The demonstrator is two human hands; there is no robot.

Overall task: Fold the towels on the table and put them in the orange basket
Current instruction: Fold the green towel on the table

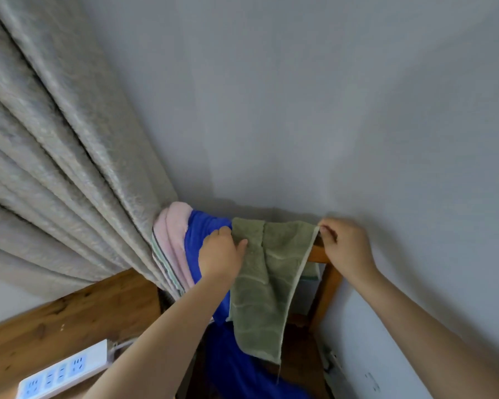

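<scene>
Here both hands pinch the green towel [267, 283] by its top edge, left hand [221, 254] at nine o'clock, right hand [344, 244] at three. It hangs crumpled; a fold now would likely trap that bunching. The orange basket is out of sight.

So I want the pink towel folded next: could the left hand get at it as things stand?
Probably yes. The pink towel lies uncovered just beyond the left hand, with only the blue towel between them. But that hand now pinches the green towel and would have to let go first.
</scene>
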